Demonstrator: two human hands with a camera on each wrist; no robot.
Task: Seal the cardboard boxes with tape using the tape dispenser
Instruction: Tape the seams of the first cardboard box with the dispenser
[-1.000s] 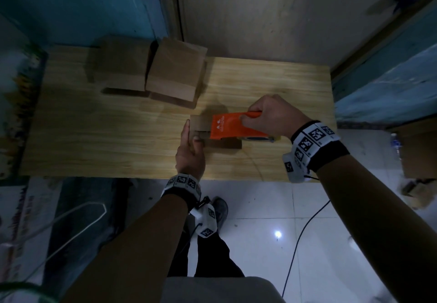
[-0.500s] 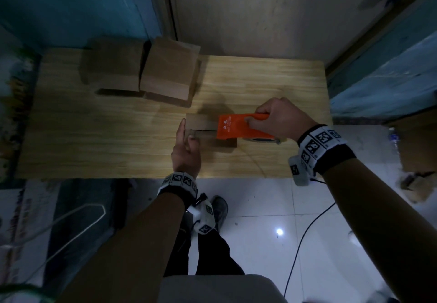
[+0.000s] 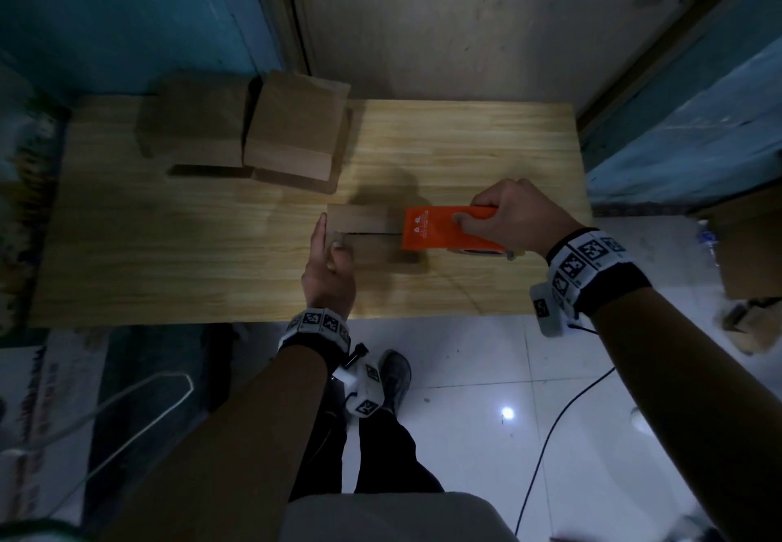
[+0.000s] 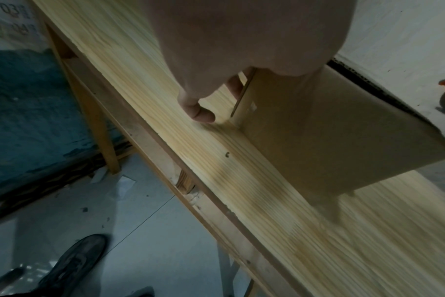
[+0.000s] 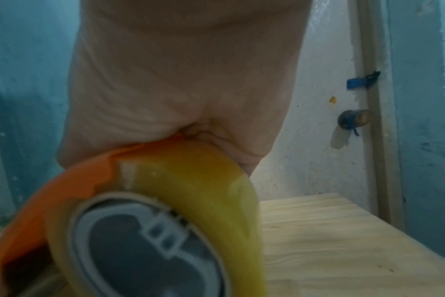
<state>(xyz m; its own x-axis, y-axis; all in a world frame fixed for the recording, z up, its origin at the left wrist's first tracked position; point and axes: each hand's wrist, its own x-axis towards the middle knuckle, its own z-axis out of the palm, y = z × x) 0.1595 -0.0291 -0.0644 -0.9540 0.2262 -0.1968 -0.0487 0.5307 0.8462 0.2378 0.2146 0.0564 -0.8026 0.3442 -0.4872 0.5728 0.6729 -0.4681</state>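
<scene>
A small cardboard box (image 3: 359,220) lies on the wooden table (image 3: 169,254), its top seam showing as a dark slit. My left hand (image 3: 328,260) holds the box's left end, thumb on top and fingers against the side; the left wrist view shows this box (image 4: 330,130) from its near side. My right hand (image 3: 503,213) grips an orange tape dispenser (image 3: 440,230) that sits over the box's right half. In the right wrist view the dispenser (image 5: 64,191) carries a yellowish tape roll (image 5: 196,201).
Two more cardboard boxes (image 3: 194,122) (image 3: 296,127) stand side by side at the table's back left. A wall and door frame run behind the table. A black cable (image 3: 563,406) trails over the tiled floor, and another carton (image 3: 749,245) sits at right.
My right hand has drawn the dispenser rightward along the box top, uncovering more of the seam. My left hand has stayed on the box's left end.
</scene>
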